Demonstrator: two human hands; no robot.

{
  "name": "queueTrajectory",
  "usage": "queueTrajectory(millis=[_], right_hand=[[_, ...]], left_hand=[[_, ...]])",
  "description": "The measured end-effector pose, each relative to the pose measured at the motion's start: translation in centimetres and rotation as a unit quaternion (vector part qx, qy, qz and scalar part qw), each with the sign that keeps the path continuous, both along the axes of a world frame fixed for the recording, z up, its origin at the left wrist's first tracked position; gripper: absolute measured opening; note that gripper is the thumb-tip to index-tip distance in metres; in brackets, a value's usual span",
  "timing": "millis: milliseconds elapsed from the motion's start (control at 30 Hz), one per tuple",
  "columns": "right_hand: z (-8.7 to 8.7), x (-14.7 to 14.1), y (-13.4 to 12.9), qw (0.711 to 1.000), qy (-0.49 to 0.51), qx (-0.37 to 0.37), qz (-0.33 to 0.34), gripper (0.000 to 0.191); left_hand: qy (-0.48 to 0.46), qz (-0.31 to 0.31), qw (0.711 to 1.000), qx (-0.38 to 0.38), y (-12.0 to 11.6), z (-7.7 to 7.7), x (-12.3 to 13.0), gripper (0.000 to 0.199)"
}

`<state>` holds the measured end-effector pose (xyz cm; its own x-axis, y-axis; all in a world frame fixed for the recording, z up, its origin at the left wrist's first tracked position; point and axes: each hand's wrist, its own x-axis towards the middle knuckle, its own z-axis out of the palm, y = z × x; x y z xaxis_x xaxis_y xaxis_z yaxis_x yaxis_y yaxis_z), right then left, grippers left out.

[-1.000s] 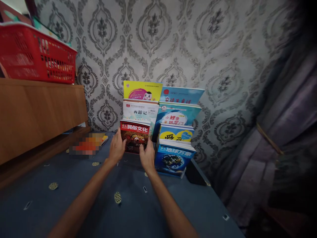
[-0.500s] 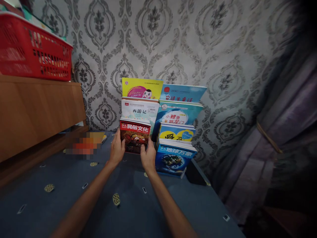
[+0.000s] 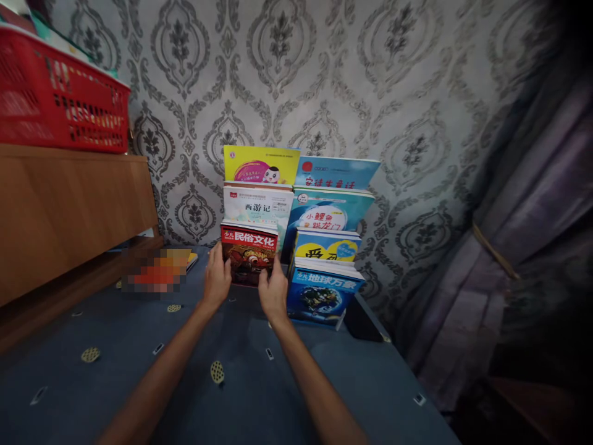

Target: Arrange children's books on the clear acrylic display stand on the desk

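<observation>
A dark red book (image 3: 249, 254) stands upright at the front of the left row, with other book edges close behind it. My left hand (image 3: 217, 278) grips its left side, thumb toward the cover. Against the right side presses my right hand (image 3: 274, 289), fingers behind the edge and thumb in front. Behind rise a white book (image 3: 257, 207) and a taller yellow book (image 3: 262, 164). The right row holds a blue book with a globe (image 3: 322, 300), a yellow-and-blue book (image 3: 327, 248), a teal book (image 3: 336, 207) and a light blue book (image 3: 340, 170).
Patterned wallpaper (image 3: 319, 74) backs the dark blue cloth-covered surface (image 3: 185, 383). At left, a red basket (image 3: 88, 105) sits on a wooden cabinet (image 3: 74, 204). A blurred orange item (image 3: 155, 270) lies below it. A dark flat object (image 3: 364, 321) and a tied curtain (image 3: 482, 296) are at right.
The view has shifted slightly, so everything sits a little further left. Both hands stay at the sides of the red book, and the rows of books look unchanged.
</observation>
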<state>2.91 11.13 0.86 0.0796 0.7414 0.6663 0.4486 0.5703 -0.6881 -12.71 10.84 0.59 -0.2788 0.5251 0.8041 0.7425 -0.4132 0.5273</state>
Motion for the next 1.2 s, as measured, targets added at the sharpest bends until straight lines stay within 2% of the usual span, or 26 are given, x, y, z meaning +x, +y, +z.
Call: queueTrajectory(millis=[233,433,633,800,967,1200], right_hand=[[0.0,0.4,0.4,0.999,0.017,0.008,0.027,0.058],[0.2,0.7,0.8,0.999,0.043,0.018,0.020,0.059],[1.1,0.7,-0.1,0.998,0.036,0.034,0.030,0.060],[1.5,0.7,-0.5,0.997,0.038,0.049,0.041,0.059],[1.3,0.6,-0.1,0.997,0.045,0.040,0.053,0.059],[0.8,0.5,0.4,0.998,0.043,0.025,0.049,0.060]], left_hand=[[0.026,-0.009,1.000,-0.002,-0.4,0.6,-0.4,0.050],[0.022,-0.014,1.000,0.016,-0.1,0.7,-1.0,0.061],[0.014,-0.027,0.999,0.023,-1.0,2.2,-0.8,0.064],[-0.006,-0.053,0.998,0.044,-0.8,3.8,-0.6,0.060],[-0.021,-0.057,0.998,0.034,0.3,5.0,-0.9,0.048],[-0.027,-0.041,0.999,0.015,0.3,5.3,-0.8,0.034]])
